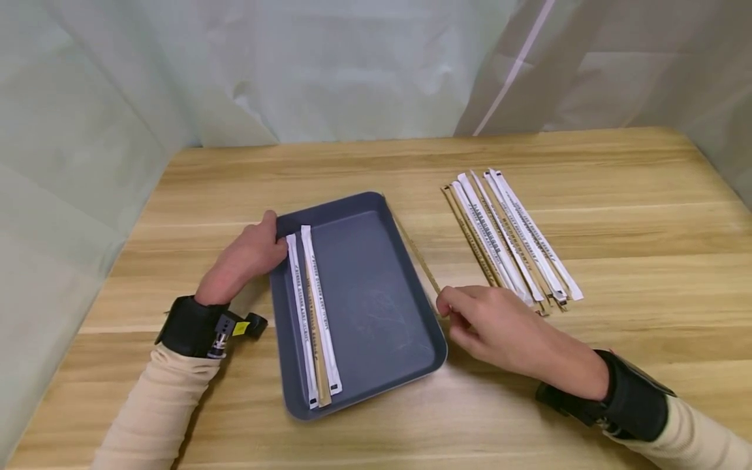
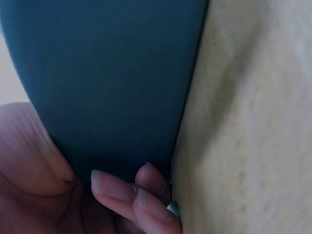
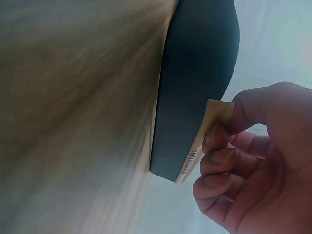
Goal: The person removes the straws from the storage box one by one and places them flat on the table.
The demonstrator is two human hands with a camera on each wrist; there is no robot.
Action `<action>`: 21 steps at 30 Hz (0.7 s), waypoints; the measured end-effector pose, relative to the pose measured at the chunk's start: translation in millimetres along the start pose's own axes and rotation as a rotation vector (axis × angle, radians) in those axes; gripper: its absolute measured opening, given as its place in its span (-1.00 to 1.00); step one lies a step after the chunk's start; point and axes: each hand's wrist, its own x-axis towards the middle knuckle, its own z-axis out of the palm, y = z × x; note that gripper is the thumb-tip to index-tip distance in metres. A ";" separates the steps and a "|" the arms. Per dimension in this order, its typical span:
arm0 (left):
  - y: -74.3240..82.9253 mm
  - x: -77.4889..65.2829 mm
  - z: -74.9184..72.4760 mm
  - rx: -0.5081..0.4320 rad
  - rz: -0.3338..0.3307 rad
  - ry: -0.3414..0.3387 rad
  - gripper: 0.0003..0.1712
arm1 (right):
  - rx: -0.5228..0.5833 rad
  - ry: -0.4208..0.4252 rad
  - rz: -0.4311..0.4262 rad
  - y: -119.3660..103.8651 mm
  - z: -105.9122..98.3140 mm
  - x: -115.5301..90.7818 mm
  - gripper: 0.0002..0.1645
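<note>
A dark blue-grey tray (image 1: 376, 294) lies slightly turned on the table. My left hand (image 1: 249, 251) grips its far left corner, thumb over the rim and fingertips (image 2: 114, 187) against the outer wall in the left wrist view. My right hand (image 1: 499, 326) pinches the near end of a brown paper-wrapped straw (image 1: 417, 251), held along the tray's right rim. In the right wrist view the straw's wrapper (image 3: 217, 113) shows between thumb and fingers. Inside the tray, along its left side, lie white wrapped straws (image 1: 320, 307) with a brown wrapped straw (image 1: 317, 339) between them.
To the right of the tray, a loose bundle of white and brown wrapped straws (image 1: 508, 235) lies on the wooden table (image 1: 646, 261), just beyond my right hand. A pale sheet (image 1: 352, 72) hangs behind the table's far edge.
</note>
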 end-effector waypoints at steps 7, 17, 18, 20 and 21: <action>-0.9 0.6 0.3 0.003 -0.009 -0.001 -0.43 | 0.002 -0.008 -0.001 -0.1 -0.4 0.3 -0.75; 0.2 2.3 -0.2 0.000 -0.010 0.000 -0.43 | -0.003 -0.024 0.015 0.4 -0.7 -0.7 -0.76; -0.2 2.4 0.0 -0.001 -0.007 0.002 -0.43 | -0.001 -0.028 0.015 0.4 -0.7 -0.6 -0.75; -0.5 2.7 0.8 0.001 -0.006 0.008 -0.44 | 0.002 -0.034 0.018 0.3 -0.7 -0.2 -0.75; -0.8 2.7 1.2 0.000 -0.007 0.009 -0.44 | 0.004 -0.037 0.019 0.3 -0.8 -0.1 -0.74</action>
